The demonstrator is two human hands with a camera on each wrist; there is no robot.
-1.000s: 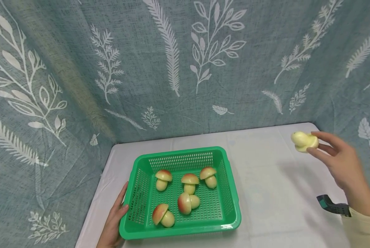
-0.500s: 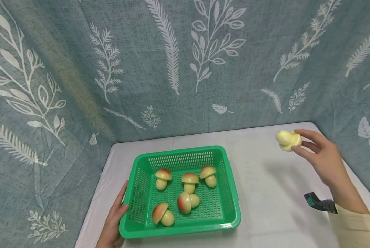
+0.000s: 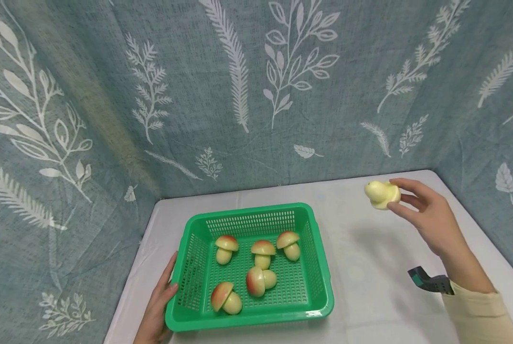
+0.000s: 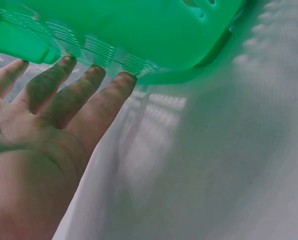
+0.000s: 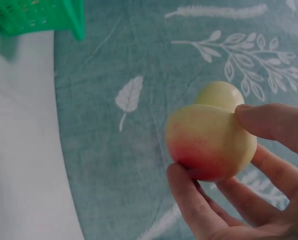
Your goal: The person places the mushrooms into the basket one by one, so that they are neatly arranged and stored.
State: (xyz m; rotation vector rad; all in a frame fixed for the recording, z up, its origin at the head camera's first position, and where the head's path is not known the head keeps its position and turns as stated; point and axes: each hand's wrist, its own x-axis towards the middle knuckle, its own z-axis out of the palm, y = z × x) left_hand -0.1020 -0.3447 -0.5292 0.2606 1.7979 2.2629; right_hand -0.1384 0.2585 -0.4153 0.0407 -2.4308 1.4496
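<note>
My right hand (image 3: 428, 217) pinches a toy mushroom (image 3: 382, 193) by its cap, above the right part of the table. In the right wrist view the mushroom's cap (image 5: 211, 142) is pale yellow with a red patch, and its stem points away from the palm. A green plastic basket (image 3: 250, 324) stands at the table's middle-left. Inside it lie several toy mushrooms (image 3: 255, 282) with red-tinged caps and pale stems. My left hand (image 3: 156, 303) rests against the basket's left side. In the left wrist view its fairly straight fingers (image 4: 101, 105) touch the slotted wall from outside.
A white cloth covers the table (image 3: 359, 286). Behind and at both sides hangs a blue-green curtain (image 3: 256, 157) with white leaf prints. The right wrist wears a dark band (image 3: 430, 283) below a cream sleeve (image 3: 480, 315).
My right hand has moved left toward the basket with the mushroom, still above the table. The left hand, the basket and the mushrooms in it have stayed in place.
</note>
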